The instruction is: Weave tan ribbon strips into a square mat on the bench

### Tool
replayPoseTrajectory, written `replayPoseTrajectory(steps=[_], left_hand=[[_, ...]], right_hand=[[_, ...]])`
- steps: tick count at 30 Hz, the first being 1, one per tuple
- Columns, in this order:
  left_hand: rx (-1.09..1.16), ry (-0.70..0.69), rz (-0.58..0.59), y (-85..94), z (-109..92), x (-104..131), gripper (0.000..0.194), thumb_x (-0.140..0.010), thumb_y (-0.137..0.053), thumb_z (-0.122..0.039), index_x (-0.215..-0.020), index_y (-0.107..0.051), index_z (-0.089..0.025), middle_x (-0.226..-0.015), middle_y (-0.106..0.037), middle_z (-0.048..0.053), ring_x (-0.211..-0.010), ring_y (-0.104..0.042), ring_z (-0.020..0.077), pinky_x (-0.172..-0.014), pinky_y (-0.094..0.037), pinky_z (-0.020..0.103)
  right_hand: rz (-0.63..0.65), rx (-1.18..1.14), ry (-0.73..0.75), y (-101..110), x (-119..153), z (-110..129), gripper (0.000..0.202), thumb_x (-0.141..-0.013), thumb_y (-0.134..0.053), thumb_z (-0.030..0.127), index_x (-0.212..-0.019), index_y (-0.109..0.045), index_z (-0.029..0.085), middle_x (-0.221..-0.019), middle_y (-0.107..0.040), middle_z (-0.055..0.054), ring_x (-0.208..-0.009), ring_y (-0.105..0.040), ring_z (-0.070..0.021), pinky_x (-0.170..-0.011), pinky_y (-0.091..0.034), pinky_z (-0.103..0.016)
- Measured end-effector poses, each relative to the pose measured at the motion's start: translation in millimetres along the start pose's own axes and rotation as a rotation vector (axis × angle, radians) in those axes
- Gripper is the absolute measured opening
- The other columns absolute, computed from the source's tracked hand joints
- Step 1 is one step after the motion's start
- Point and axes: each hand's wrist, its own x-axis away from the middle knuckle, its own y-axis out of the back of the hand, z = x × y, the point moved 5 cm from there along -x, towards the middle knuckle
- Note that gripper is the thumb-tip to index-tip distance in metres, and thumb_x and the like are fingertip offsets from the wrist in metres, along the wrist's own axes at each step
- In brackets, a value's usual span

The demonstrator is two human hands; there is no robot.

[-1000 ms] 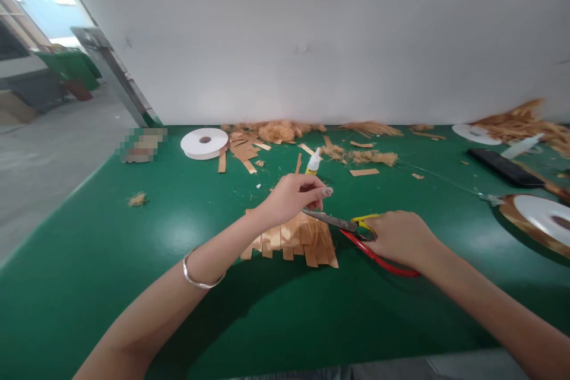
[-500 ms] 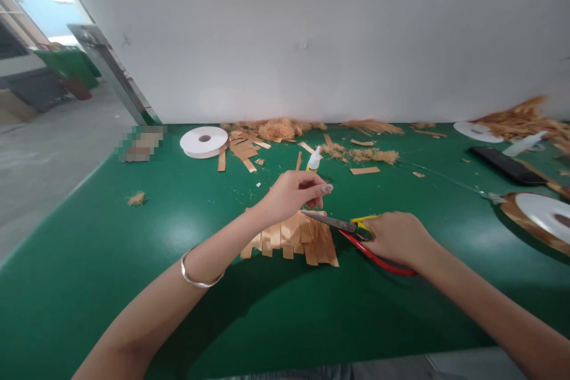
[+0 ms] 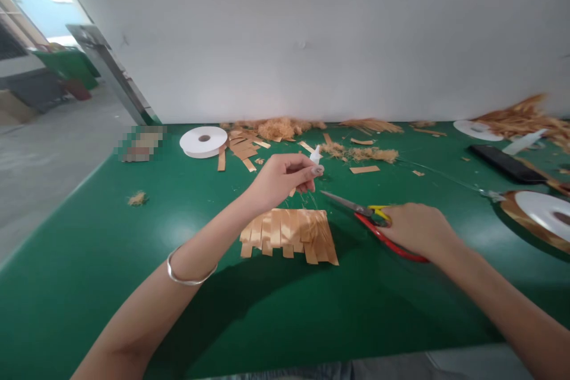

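Note:
My left hand (image 3: 287, 177) is closed in a pinch above the far edge of a fringe of overlapping shiny gold-brown ribbon pieces (image 3: 287, 231). Faint clear threads (image 3: 315, 200) hang below its fingertips. A small white-tipped glue bottle (image 3: 316, 154) stands just behind these fingers, its lower part hidden. My right hand (image 3: 412, 227) grips scissors (image 3: 345, 203) with red and yellow handles. Their blades look nearly closed and point left, toward the pinching fingers, a little apart from them. The fringe lies flat on the green table (image 3: 267, 320).
A white ribbon spool (image 3: 203, 149), cut ribbon pieces (image 3: 243, 147) and frayed fibre (image 3: 280, 129) lie along the white wall panel (image 3: 303, 41). To the right are a black phone (image 3: 505, 163), another bottle (image 3: 525, 142) and a brown ribbon spool (image 3: 541, 214).
My left hand has lifted slightly away from the fringe, up and to the left. The scissors have drawn back to the right and upward, off the fringe's far edge.

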Motion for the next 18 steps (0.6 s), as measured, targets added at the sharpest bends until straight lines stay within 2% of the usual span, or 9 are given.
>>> replayPoseTrajectory(steps=[6,10,13,16,18], left_hand=[[-0.038,0.043,0.153,-7.8,-1.8,4.6,0.024,-0.083,-0.062,-0.039,-0.079,-0.067,-0.016,-0.071,-0.067,0.004,-0.065,-0.061,0.0107,-0.064,-0.052,0.024],[-0.065,0.063,0.175,-9.3,-3.2,6.2,0.025,-0.083,-0.062,-0.041,-0.079,-0.067,-0.016,-0.073,-0.068,0.004,-0.067,-0.061,0.0111,-0.066,-0.052,0.025],[-0.081,0.027,0.116,5.4,-8.8,5.2,0.022,-0.084,-0.06,-0.037,-0.08,-0.067,-0.017,-0.07,-0.067,0.003,-0.063,-0.06,0.0098,-0.061,-0.05,0.023],[-0.171,0.018,-0.012,33.4,-9.6,2.2,0.017,-0.083,-0.062,-0.035,-0.079,-0.067,-0.019,-0.064,-0.065,0.002,-0.057,-0.058,0.0094,-0.056,-0.047,0.023],[-0.26,0.025,-0.103,55.1,-7.2,0.6,0.017,-0.082,-0.062,-0.033,-0.074,-0.067,-0.019,-0.062,-0.063,0.002,-0.055,-0.057,0.0095,-0.055,-0.046,0.024]], right_hand=[[-0.027,-0.087,-0.238,-1.0,-22.1,-43.1,0.062,-0.085,-0.03,0.062,-0.103,-0.067,0.016,-0.102,-0.067,-0.019,-0.093,-0.063,-0.0346,-0.07,-0.043,-0.039],[-0.071,-0.109,-0.339,-3.7,-34.3,-66.7,0.058,-0.085,-0.031,0.06,-0.097,-0.068,0.017,-0.105,-0.066,-0.019,-0.094,-0.062,-0.0348,-0.069,-0.043,-0.039],[-0.111,-0.156,-0.319,-5.3,-38.5,-83.8,0.057,-0.086,-0.032,0.058,-0.103,-0.068,0.017,-0.105,-0.066,-0.021,-0.092,-0.062,-0.0362,-0.065,-0.042,-0.038],[-0.179,-0.208,-0.225,-8.1,-41.8,-100.9,0.056,-0.089,-0.03,0.05,-0.114,-0.065,0.015,-0.105,-0.067,-0.023,-0.086,-0.063,-0.035,-0.06,-0.04,-0.036],[-0.286,-0.192,-0.163,-8.1,-43.1,-111.4,0.048,-0.089,-0.036,0.041,-0.115,-0.066,0.014,-0.104,-0.068,-0.023,-0.078,-0.063,-0.0311,-0.059,-0.04,-0.034]])
